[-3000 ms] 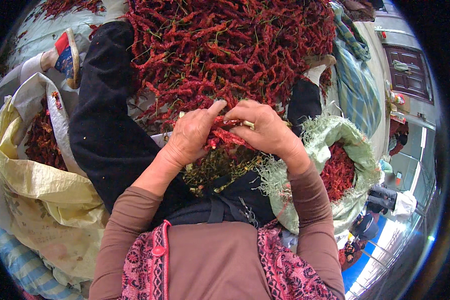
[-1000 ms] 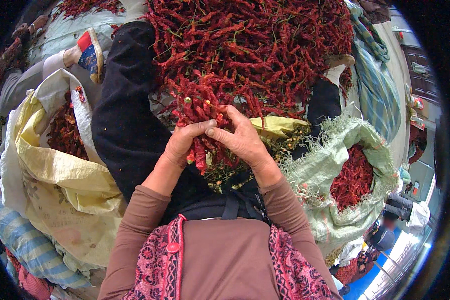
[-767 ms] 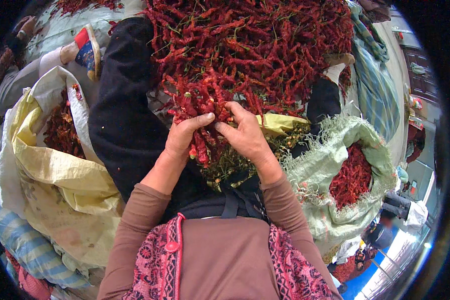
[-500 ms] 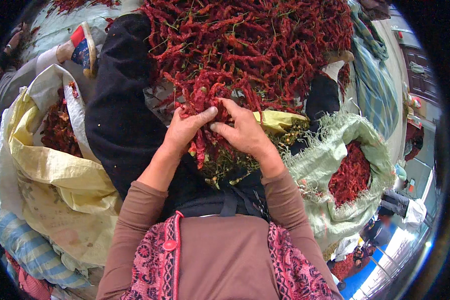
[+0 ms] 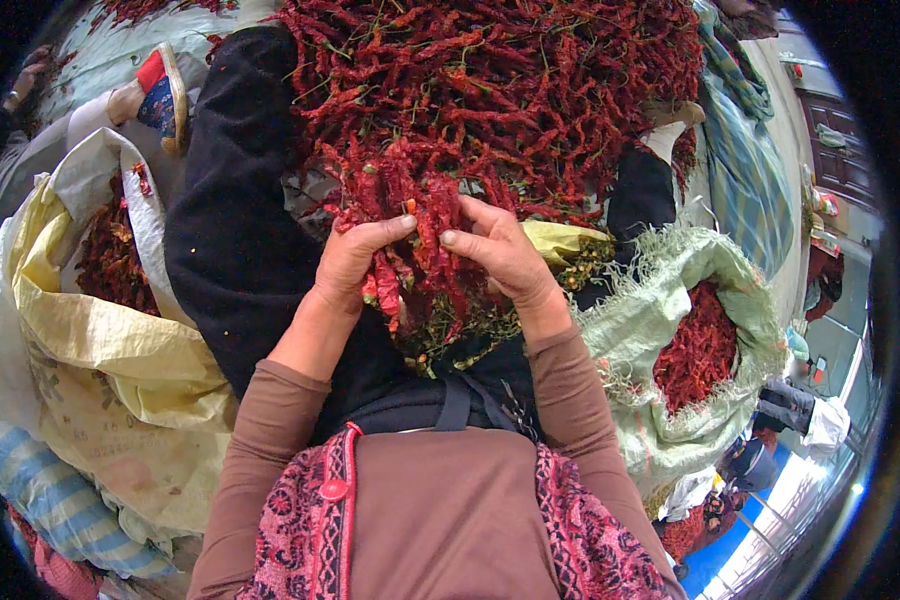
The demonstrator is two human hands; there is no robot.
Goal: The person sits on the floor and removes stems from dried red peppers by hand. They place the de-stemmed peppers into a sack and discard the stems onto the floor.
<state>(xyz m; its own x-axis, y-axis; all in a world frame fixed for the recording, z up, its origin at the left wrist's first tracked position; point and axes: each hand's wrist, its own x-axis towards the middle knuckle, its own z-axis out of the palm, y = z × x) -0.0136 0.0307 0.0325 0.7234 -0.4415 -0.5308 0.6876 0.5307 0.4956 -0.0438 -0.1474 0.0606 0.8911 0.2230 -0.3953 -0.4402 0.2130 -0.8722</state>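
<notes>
Head view: the left hand (image 5: 355, 262) and right hand (image 5: 500, 255) close together on a bunch of dried red chillies (image 5: 420, 255) over the lap, before the big chilli pile (image 5: 510, 100); a firm grip near the stems should stop pods slipping. Fingertips are buried among pods; the stalk litter beneath is hard to make out

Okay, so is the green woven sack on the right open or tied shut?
Open. The green woven sack has its frayed mouth rolled back and spread wide, and dried red chillies lie exposed inside it.
</notes>
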